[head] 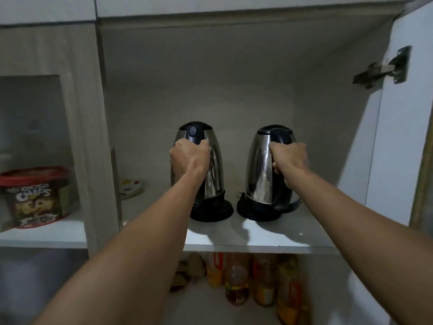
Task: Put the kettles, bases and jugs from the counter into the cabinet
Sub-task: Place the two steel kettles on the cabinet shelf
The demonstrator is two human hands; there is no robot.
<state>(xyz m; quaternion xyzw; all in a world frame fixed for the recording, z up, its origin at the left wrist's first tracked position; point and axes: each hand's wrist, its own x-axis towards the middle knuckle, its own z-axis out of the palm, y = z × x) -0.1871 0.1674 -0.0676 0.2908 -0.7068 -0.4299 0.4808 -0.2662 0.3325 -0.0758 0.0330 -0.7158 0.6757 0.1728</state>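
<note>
Head view: my left hand (188, 158) is wrapped around the handle of the left kettle (212, 170), and my right hand (290, 159) is clenched on the handle of the right kettle (261, 170). Both kettles sit on their black bases, the left base (214, 211) and the right base (254, 211), on the cabinet shelf (269, 235). I judge they are seated; I would check each stands level, then let go without tipping them. At nine o'clock, a red-lidded tub (35, 195) carries print I cannot read surely.

2 hands (191, 158) (291, 160) grip 2 kettles (214, 170) (260, 170) — both on the cabinet shelf (293, 238).
</note>
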